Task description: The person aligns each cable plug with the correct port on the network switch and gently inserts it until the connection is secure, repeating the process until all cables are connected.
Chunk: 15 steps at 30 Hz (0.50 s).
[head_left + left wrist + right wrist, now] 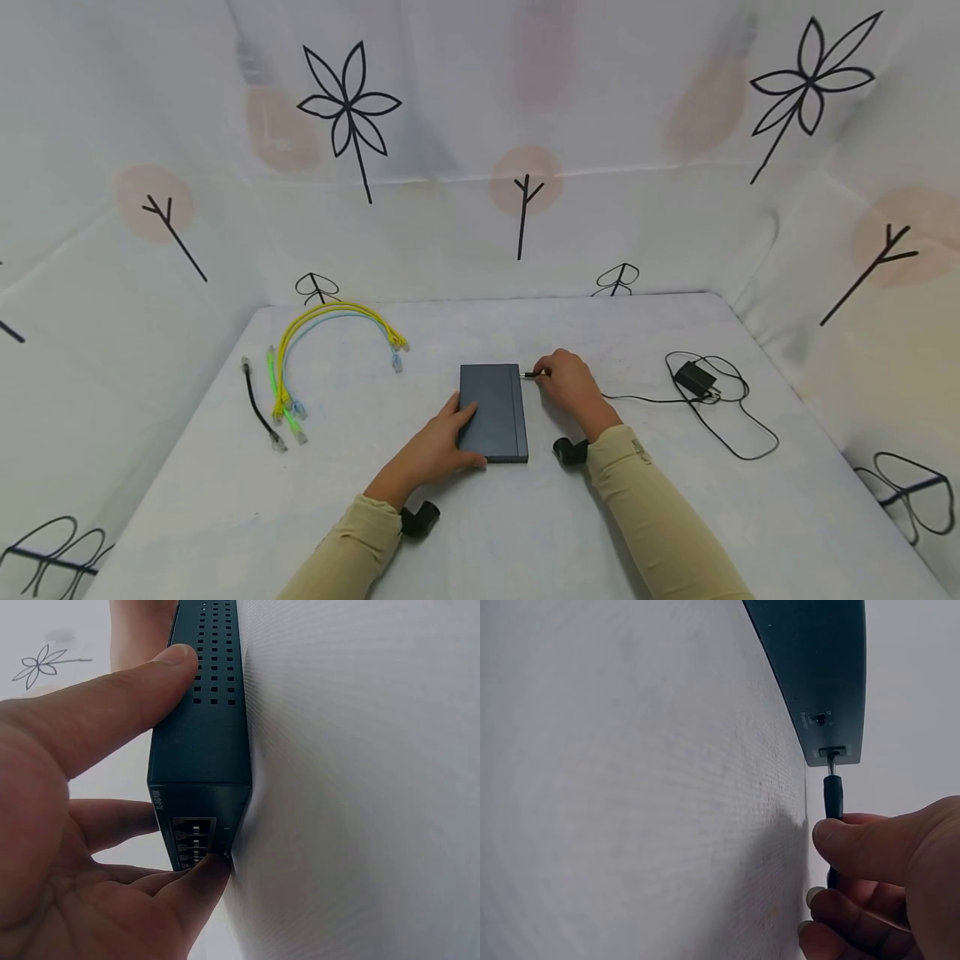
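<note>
A dark grey network switch (491,412) lies flat on the table. My left hand (438,442) grips it along its left edge. In the left wrist view the thumb presses on the vented side of the switch (202,742), while other fingers reach the face with the row of ports (196,838). On the far right corner of the switch, my right hand (572,385) pinches a black power plug (833,796) between thumb and finger. The plug's metal tip stands right at the power socket (832,751), overlapping it in the right wrist view.
The plug's thin cable (645,400) runs right to a black power adapter (696,379) amid loose loops. At the left lie yellow network cables (330,308), a light blue one (341,314), a green one (272,375) and a short black one (258,410). Patterned white cloth (450,233) surrounds the table.
</note>
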Motion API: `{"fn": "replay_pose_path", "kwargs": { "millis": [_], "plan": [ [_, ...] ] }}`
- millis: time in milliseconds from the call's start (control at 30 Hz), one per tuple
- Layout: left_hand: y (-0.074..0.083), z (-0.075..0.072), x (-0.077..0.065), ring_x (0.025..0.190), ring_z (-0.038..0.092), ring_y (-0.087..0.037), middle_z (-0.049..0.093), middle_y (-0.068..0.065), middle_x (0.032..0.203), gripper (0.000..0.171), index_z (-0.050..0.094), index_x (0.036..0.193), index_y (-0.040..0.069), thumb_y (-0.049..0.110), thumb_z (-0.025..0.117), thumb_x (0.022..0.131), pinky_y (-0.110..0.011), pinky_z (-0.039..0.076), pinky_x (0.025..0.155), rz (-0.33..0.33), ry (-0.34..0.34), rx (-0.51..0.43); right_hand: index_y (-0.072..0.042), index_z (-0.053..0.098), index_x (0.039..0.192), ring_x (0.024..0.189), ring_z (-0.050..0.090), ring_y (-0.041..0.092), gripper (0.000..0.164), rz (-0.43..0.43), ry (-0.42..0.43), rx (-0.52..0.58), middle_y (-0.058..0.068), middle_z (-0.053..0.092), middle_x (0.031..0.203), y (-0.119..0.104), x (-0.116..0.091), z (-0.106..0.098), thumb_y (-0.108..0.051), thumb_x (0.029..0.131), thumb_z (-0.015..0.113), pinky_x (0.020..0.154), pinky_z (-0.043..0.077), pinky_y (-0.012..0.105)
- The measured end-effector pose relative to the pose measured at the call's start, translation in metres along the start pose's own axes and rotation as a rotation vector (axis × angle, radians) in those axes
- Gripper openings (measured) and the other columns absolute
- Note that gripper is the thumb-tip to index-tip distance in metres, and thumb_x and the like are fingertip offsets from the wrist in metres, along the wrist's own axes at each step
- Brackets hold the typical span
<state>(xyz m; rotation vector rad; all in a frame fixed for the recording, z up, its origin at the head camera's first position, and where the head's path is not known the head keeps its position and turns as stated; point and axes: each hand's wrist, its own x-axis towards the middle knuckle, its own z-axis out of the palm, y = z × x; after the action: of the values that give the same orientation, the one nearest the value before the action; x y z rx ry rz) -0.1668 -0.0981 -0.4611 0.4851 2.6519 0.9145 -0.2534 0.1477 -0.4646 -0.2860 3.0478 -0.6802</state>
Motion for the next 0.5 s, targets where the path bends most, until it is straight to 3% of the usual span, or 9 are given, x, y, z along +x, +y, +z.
{"fn": "replay_pose_path", "kwargs": {
  "millis": [500],
  "plan": [
    [-0.0013, 0.0021, 0.0001, 0.145, 0.024, -0.04, 0.01, -0.021, 0.161, 0.093, 0.032, 0.152, 0.01, 0.042, 0.08, 0.078, -0.052, 0.034, 0.111, -0.011, -0.002, -0.011, -0.006, 0.074, 0.103, 0.086, 0.059, 0.024, 0.016, -0.016, -0.019, -0.019, 0.011, 0.063, 0.095, -0.0006, -0.0013, -0.0014, -0.01, 0.091, 0.065, 0.077, 0.051, 0.041]
  ]
}}
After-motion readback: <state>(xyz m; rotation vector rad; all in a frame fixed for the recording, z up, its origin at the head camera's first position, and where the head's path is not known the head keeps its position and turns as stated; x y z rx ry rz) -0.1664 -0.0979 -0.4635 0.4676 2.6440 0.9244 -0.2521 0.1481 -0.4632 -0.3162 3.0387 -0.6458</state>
